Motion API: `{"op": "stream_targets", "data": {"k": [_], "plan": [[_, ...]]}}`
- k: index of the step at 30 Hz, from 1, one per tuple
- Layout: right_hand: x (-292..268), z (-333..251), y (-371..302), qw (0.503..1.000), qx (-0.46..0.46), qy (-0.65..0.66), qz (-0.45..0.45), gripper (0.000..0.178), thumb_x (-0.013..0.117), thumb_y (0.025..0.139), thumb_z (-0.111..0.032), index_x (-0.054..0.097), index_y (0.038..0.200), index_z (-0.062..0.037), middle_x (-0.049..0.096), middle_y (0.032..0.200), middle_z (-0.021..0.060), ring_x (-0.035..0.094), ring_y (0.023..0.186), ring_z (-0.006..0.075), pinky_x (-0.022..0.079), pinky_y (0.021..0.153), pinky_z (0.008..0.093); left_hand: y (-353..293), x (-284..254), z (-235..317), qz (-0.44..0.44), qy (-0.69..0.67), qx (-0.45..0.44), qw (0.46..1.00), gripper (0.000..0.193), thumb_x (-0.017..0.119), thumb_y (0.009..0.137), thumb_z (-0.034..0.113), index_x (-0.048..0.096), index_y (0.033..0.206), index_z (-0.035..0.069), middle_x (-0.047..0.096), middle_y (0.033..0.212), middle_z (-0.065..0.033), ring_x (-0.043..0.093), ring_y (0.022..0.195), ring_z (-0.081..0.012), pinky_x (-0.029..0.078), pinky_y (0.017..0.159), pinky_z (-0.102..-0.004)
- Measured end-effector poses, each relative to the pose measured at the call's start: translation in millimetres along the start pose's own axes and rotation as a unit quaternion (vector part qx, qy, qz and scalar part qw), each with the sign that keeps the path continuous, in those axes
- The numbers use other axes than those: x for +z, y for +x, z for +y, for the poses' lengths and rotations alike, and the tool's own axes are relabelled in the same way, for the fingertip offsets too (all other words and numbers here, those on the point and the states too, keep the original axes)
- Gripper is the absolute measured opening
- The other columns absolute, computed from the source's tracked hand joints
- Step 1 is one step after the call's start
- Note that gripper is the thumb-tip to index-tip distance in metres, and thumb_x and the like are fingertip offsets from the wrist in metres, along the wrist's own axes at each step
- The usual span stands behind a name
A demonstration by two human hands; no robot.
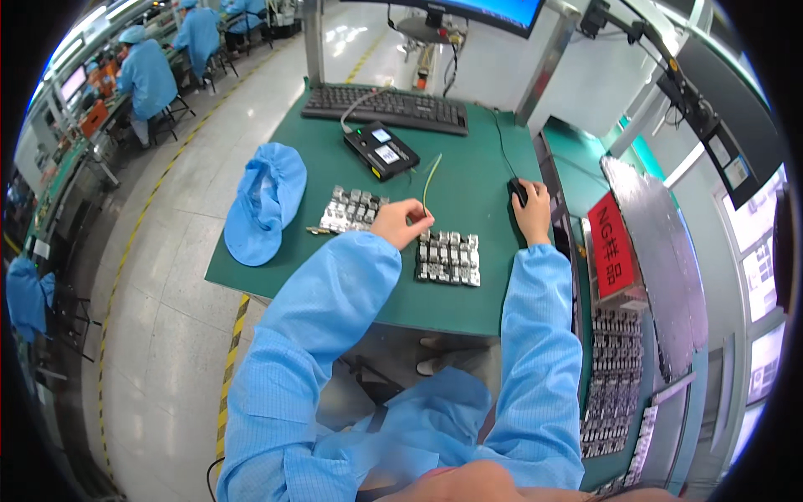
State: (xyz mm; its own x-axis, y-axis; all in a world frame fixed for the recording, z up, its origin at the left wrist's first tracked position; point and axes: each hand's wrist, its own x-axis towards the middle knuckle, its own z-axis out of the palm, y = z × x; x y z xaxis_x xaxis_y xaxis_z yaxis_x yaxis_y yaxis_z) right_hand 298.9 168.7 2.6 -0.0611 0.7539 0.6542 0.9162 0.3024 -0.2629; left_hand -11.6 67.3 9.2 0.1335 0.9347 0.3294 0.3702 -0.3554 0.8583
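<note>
My left hand point(400, 223) pinches the lower end of a thin yellow-green wire point(432, 181), which rises above the fingertips. The pinch is at the upper left corner of a panel of silver metal-cased modules point(450, 259); I cannot tell whether the wire touches it. A second such panel point(351, 208) lies to the left, partly behind that hand. My right hand point(533, 209) rests over a black computer mouse point(519, 192), fingers curved onto it. A black box with a small lit screen point(381, 152) lies farther back on the green mat.
A blue cloth cap point(264, 203) is at the mat's left edge. Behind the box lies a black keyboard point(385, 110), below a monitor point(485, 10). At right stand a red sign point(612, 247) and rows of modules point(615, 368). Several people in blue work at far left.
</note>
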Motion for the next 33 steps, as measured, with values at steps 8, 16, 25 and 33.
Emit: {"op": "stream_targets", "data": {"k": [8,16,25,33], "plan": [[5.4,10.8,0.3,1.000,-0.017,0.016,0.018,0.035,0.069,0.077,-0.017,0.061,0.111,-0.0143,0.053,0.110,0.0122,0.054,0.101,0.0324,0.047,0.084,0.0409,-1.6,9.5,7.1,-0.059,0.045,-0.002,0.997,0.017,0.072,0.081,0.020,0.068,0.088,0.005,0.065,0.077,-0.0073,0.061,0.070,-0.0159,0.049,0.066,-0.0294],[0.9,5.5,-1.8,1.000,-0.008,0.010,-0.007,0.034,0.068,0.080,-0.017,0.061,0.113,-0.0128,0.053,0.113,0.0140,0.054,0.102,0.0337,0.047,0.086,0.0414,-0.8,14.2,-6.1,-0.069,0.009,0.029,0.997,0.015,0.074,0.079,0.017,0.071,0.088,0.005,0.065,0.079,-0.0057,0.058,0.067,-0.0132,0.048,0.063,-0.0270],[3.5,8.2,-1.1,1.000,0.000,0.009,-0.010,0.035,0.069,0.079,-0.017,0.061,0.114,-0.0133,0.053,0.113,0.0137,0.054,0.103,0.0331,0.047,0.086,0.0412,1.2,14.3,-6.9,-0.078,0.050,0.051,0.994,0.014,0.075,0.078,0.015,0.071,0.087,0.005,0.066,0.082,-0.0064,0.060,0.067,-0.0143,0.049,0.063,-0.0267],[4.4,13.1,2.9,1.000,0.000,0.002,-0.005,0.036,0.068,0.079,-0.017,0.061,0.114,-0.0137,0.053,0.113,0.0133,0.054,0.104,0.0330,0.048,0.086,0.0408,4.4,15.9,-2.2,-0.087,0.078,0.089,0.989,0.016,0.075,0.077,0.015,0.065,0.079,0.003,0.059,0.079,-0.0050,0.057,0.075,-0.0174,0.047,0.066,-0.0295]]}}
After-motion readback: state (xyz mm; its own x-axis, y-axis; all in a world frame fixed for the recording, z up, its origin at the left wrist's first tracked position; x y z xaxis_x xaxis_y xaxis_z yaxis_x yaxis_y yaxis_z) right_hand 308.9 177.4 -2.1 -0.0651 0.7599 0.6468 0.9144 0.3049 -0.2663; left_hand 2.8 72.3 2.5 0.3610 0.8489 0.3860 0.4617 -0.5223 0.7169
